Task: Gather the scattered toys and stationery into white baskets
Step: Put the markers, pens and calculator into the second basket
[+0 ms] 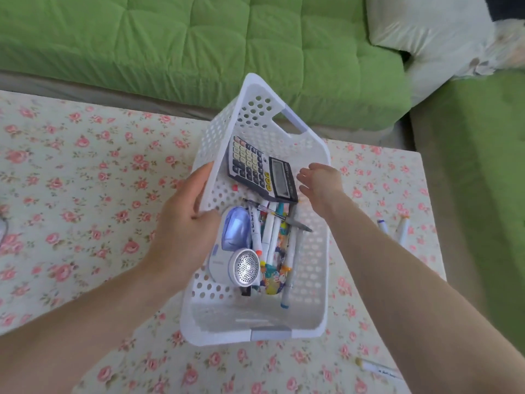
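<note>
The left hand point(184, 220) grips the white basket's point(312, 265) left rim, while the right hand point(321, 184), fingers loosely spread and seemingly empty, hovers over its right wall, nearer the loose markers point(395, 227) on the table point(85, 180) to the right.

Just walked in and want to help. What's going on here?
A person is tidying stationery. The left hand grips the white basket by its left rim; the right hand hovers open beside the calculator inside it. Markers and a lint shaver lie in the basket; more markers lie loose on the floral tablecloth.
</note>
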A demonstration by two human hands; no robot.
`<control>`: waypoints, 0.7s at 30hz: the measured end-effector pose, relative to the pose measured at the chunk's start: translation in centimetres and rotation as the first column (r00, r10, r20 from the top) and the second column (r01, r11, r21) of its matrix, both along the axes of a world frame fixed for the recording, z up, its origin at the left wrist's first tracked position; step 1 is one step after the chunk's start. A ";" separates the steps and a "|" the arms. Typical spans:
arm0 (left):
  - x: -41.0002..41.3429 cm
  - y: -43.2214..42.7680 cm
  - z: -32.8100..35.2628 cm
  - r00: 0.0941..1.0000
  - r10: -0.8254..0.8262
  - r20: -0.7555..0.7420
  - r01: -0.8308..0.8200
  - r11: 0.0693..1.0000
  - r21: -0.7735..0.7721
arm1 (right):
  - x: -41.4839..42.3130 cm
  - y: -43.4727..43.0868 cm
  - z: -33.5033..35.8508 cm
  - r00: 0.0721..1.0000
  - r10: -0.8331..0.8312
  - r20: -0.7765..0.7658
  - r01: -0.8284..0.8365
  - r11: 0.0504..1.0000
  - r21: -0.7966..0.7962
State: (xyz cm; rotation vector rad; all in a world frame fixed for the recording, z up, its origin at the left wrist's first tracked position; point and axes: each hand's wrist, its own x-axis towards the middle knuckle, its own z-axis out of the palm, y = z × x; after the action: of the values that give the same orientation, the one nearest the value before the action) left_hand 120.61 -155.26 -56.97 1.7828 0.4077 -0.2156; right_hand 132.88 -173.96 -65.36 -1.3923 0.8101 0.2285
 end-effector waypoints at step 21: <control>-1.4 -13.5 -1.0 0.982 -0.182 0.054 0.183 0.983 -0.024 | -13.5 -23.9 -3.9 0.922 -0.118 -0.369 -0.109 0.835 -0.539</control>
State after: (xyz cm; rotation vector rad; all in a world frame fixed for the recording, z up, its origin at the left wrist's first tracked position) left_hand 119.17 -168.73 -58.01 1.7942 0.2026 -0.3025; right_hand 119.41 -197.84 -69.23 -1.9256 1.2827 0.2859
